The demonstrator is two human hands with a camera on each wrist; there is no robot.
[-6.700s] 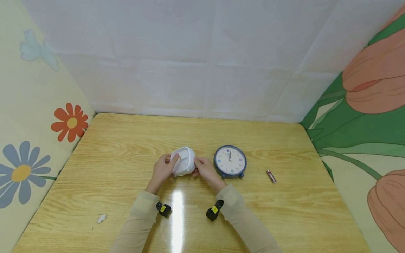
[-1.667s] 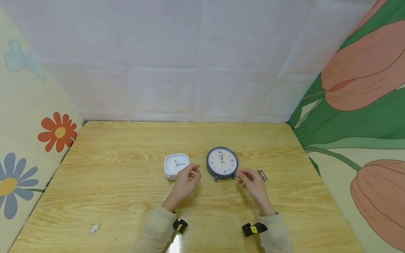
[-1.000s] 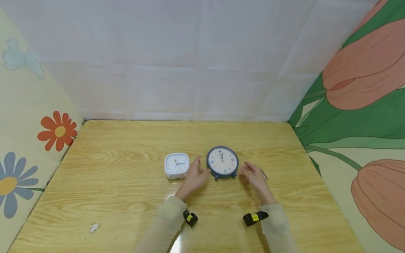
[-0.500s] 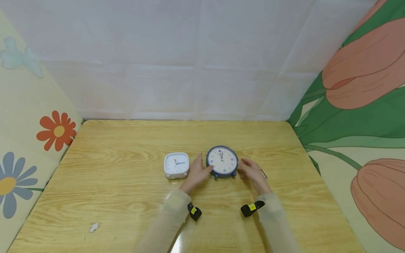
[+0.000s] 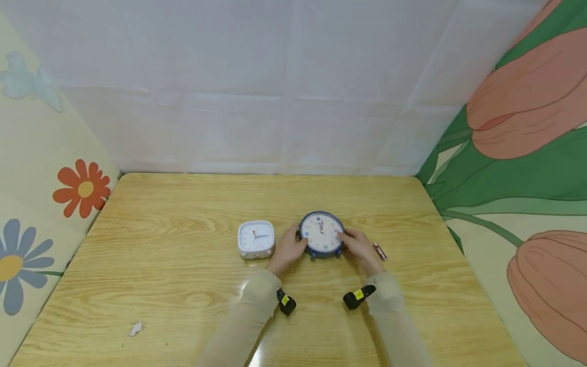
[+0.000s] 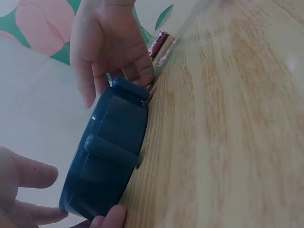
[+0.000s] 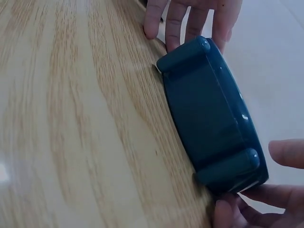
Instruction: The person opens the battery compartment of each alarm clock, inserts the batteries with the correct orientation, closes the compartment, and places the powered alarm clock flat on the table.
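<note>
A round alarm clock (image 5: 323, 238) with a dark blue case, pale face and two stubby feet lies face up in the head view. My left hand (image 5: 289, 250) grips its left side, and my right hand (image 5: 361, 250) grips the right, both thumbs over the front. In the left wrist view, fingertips (image 6: 115, 217) curl in under the blue case. Fingers (image 7: 259, 216) of the right hand also reach beneath the clock's edge in the right wrist view. Just left of my left hand sits a small white alarm clock (image 5: 256, 238), face up.
To the right of my right hand, a battery (image 5: 380, 252) lies on the wooden table (image 5: 192, 300). A chipped white patch (image 5: 136, 329) marks the tabletop at front left. A white sheet hangs behind; flower-patterned panels flank both sides.
Earlier, both hands held the white clock tilted up; it then stood on the table released. My hands moved right, opened beside the blue clock, then closed in on its sides.
</note>
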